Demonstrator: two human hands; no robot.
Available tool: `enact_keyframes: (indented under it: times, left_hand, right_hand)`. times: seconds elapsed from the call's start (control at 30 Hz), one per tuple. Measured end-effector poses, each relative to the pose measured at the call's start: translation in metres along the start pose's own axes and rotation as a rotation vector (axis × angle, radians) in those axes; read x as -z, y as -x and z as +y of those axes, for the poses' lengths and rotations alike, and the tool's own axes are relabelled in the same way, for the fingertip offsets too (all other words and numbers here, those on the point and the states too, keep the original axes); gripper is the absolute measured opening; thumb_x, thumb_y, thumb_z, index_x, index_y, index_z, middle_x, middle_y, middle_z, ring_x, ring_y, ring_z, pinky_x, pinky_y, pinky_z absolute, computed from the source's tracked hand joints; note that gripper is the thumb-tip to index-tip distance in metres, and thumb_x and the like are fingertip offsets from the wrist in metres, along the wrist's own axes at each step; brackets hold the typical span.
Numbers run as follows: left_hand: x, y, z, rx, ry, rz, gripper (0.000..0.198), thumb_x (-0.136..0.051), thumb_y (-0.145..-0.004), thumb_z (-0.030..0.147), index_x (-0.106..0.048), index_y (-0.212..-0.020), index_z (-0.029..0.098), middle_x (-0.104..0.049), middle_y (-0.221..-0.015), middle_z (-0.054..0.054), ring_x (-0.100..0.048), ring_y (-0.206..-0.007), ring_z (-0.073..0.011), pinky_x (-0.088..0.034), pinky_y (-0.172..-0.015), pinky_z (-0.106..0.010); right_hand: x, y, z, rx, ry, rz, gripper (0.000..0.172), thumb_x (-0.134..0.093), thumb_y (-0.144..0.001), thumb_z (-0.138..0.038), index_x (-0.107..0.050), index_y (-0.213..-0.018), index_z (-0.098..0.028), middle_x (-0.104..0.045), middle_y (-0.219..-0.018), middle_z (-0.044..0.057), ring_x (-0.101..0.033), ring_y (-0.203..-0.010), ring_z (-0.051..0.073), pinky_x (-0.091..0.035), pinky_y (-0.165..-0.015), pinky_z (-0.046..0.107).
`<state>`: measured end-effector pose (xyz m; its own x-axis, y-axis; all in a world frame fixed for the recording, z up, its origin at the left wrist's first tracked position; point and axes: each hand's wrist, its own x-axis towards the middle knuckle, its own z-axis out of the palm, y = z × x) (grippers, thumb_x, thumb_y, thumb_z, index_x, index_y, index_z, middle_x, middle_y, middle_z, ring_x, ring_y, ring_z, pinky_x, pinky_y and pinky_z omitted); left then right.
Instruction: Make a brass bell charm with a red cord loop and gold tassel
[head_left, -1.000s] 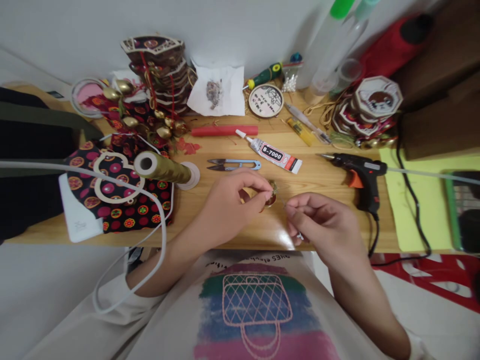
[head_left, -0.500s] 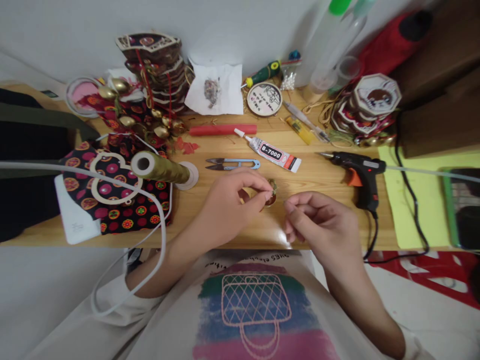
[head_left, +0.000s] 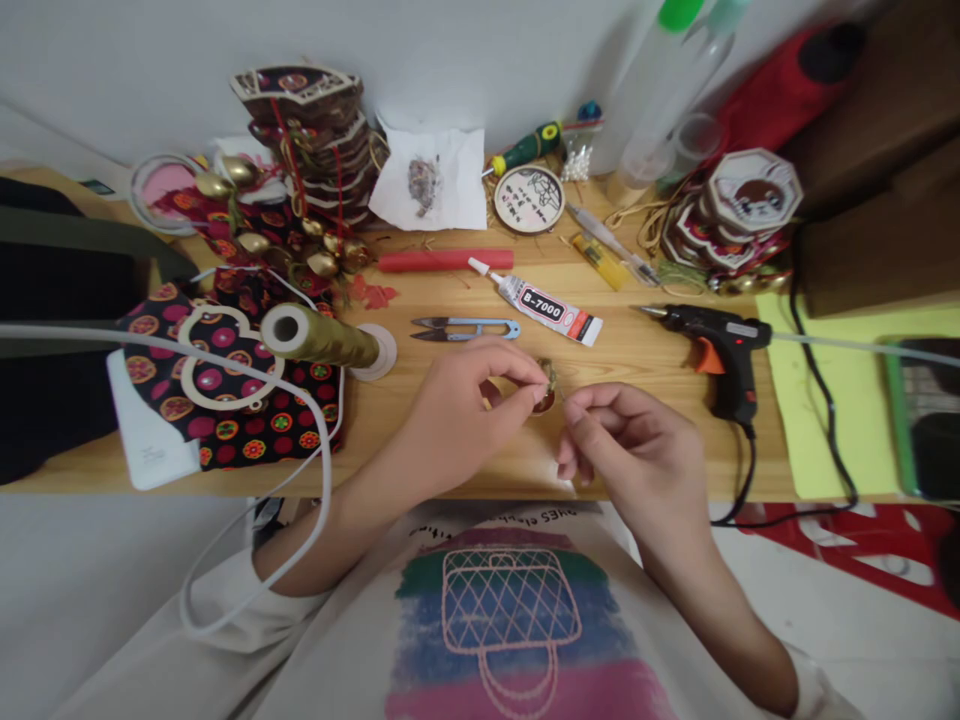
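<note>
My left hand (head_left: 480,400) is closed in a pinch, thumb against forefinger. Right at its fingertips is a small gold-brown piece with olive cord (head_left: 549,376), partly covered by the fingers; what exactly they grip is too small to make out. A short gap to the right, my right hand (head_left: 637,440) pinches too, its fingertips pointing at that piece. Something very thin may stick out of them, but I cannot make it out. Beyond the hands lie blue thread snips (head_left: 465,328) and a tube of B-7000 glue (head_left: 550,308).
At left, a spool of olive thread (head_left: 330,340) stands by patterned fabric (head_left: 292,440), with a white cable (head_left: 328,480) looping over my left forearm. A black glue gun (head_left: 724,345) lies at right. Along the back are a red stick (head_left: 446,260) and stacked ornaments (head_left: 750,200).
My right hand has shifted slightly left, bringing its fingertips closer to the left hand's. The left hand has hardly moved, and the things on the table stay put.
</note>
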<state>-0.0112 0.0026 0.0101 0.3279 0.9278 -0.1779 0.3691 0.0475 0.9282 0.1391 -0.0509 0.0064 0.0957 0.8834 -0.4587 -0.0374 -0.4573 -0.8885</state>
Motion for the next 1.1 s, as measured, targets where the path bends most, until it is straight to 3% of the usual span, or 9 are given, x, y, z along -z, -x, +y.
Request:
enact_keyframes:
  times: [0.53,1.1]
  left_hand:
    - [-0.001,-0.004,-0.001,-0.027,0.038,-0.011,0.009,-0.062,-0.076,0.012,-0.068,-0.07,0.016,-0.071,-0.081,-0.002,-0.063,-0.08,-0.0133,-0.047,-0.068,-0.026]
    - [0.003,-0.004,0.002,0.007,0.102,-0.165,0.008,-0.063,-0.076,0.015,-0.067,-0.069,0.016,-0.069,-0.08,-0.001,-0.062,-0.077,-0.0126,-0.047,-0.07,-0.027]
  right_hand:
    - [0.002,-0.003,0.003,-0.022,-0.079,-0.103,0.02,-0.064,-0.083,-0.035,-0.056,-0.081,-0.018,-0.064,-0.051,-0.003,-0.055,-0.04,0.006,-0.04,-0.039,0.014]
    - [0.019,-0.007,0.006,0.009,-0.058,-0.224,0.015,-0.065,-0.083,-0.031,-0.058,-0.081,-0.018,-0.063,-0.052,-0.004,-0.054,-0.039,0.005,-0.042,-0.039,0.014]
